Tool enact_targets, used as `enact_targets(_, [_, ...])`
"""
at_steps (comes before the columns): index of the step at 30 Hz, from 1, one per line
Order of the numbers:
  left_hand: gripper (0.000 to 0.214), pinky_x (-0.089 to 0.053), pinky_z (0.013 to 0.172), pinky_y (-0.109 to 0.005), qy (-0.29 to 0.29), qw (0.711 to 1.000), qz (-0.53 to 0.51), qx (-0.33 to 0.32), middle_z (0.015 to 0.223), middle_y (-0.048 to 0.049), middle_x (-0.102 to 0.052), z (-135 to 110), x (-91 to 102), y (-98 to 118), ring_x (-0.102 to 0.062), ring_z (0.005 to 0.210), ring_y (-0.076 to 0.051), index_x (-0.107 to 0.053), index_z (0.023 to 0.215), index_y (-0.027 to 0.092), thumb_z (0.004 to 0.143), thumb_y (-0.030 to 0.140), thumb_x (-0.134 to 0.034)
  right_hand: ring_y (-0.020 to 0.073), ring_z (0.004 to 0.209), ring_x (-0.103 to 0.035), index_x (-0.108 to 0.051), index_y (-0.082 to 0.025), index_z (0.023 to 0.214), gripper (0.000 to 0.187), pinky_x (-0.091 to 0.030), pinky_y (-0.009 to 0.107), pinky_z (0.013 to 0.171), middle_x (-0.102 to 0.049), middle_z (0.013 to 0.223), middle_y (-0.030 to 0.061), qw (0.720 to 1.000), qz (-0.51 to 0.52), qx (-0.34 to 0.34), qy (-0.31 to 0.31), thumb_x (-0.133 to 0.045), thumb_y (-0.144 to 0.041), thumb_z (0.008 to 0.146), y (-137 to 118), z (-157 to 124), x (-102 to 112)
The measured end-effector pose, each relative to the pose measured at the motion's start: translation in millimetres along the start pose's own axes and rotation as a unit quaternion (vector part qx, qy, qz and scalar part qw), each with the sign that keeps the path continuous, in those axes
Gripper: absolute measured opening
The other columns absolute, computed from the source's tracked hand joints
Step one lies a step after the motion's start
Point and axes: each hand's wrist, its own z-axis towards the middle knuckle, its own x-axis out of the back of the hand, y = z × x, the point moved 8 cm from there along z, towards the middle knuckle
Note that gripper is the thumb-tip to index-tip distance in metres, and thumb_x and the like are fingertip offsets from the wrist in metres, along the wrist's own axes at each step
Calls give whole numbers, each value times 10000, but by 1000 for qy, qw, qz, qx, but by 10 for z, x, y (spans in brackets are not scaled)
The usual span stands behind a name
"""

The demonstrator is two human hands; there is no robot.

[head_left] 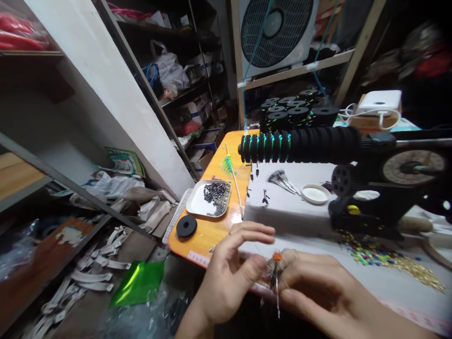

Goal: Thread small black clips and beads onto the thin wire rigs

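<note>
My left hand (229,273) hovers at the table's near edge, thumb meeting the forefinger and the other fingers fanned above. It pinches at a small tuft with an orange bead (277,256) on top. My right hand (318,292) is closed around that same tuft, and a thin pale strand hangs down from it. Just behind the hands a white sheet (300,212) covers the orange table (208,230).
A black winding machine (374,188) carries a rod of black foam spools (300,143). A white tray of small dark parts (212,197), a black disc (186,226), a white lid (315,193) and coloured beads (367,254) lie about. Cluttered shelves stand left; a fan (275,28) behind.
</note>
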Motion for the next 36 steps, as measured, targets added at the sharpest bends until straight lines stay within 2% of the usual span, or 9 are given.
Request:
enact_targets(4, [174,-432,1063,-425,-23,995,-90,19,1120,-116,-712,42,-154,-120,-584,1219,-277,-770,842,207,872,377,-744,127,733,-690,-653,-223,836,130,-557,202,727,-723,790,-5,1000,-2,20,4,-596,-140,918,-78,3,38])
enact_targets(8, [105,-461,1029,-342,158,952,-260,30,881,-21,-733,-150,-36,-332,-643,1144,-202,-740,834,242,898,324,-729,184,986,-701,-717,-244,897,145,-567,232,821,-722,1041,62,996,-45,42,64,-601,-162,927,-73,-2,155])
enact_targets(11, [115,-540,796,-255,253,911,-322,42,708,37,-672,-337,-33,-479,-684,742,-116,-686,850,234,878,321,-755,175,986,-685,-727,-269,937,138,-553,224,809,-698,1049,54,983,-66,48,163,-628,-173,925,-47,-39,320])
enact_targets(16, [327,-324,430,-130,237,899,-345,132,580,70,-533,-449,-277,-694,-384,422,-14,-579,765,179,786,379,-836,122,691,-647,-746,-238,895,166,-501,203,611,-673,770,11,987,-23,28,155,-608,-161,943,12,-10,286])
enact_targets(21, [378,-359,476,-123,245,903,-316,158,590,61,-519,-494,-393,-785,-414,478,-24,-574,752,168,760,432,-845,119,682,-660,-778,-217,905,166,-500,200,606,-700,755,22,992,22,-7,123,-622,-175,943,77,26,200])
enact_targets(25, [258,-436,548,-141,287,912,-271,107,764,7,-613,-486,-352,-707,-555,631,-75,-656,786,184,794,376,-828,111,686,-644,-734,-199,891,163,-508,187,614,-681,770,26,993,20,3,117,-587,-170,954,21,5,179])
enact_targets(28, [214,-468,599,-148,306,886,-336,94,884,3,-648,-454,-339,-677,-571,670,-68,-699,802,199,771,345,-852,124,720,-635,-686,-176,886,151,-524,194,632,-660,803,47,996,-20,45,74,-559,-111,935,-95,-4,114])
enact_targets(32, [206,-502,686,-183,289,843,-442,102,713,28,-609,-402,-351,-673,-600,730,-99,-700,789,204,758,319,-868,154,799,-658,-688,-176,947,203,-560,228,702,-674,863,73,996,-29,80,33,-536,-47,910,-191,-16,62])
enact_targets(36, [241,-490,659,-189,262,858,-427,114,625,46,-597,-427,-398,-714,-590,628,-82,-636,776,202,773,284,-863,128,684,-668,-692,-202,900,167,-571,210,616,-636,820,42,995,30,12,90,-546,-150,961,-44,-15,138])
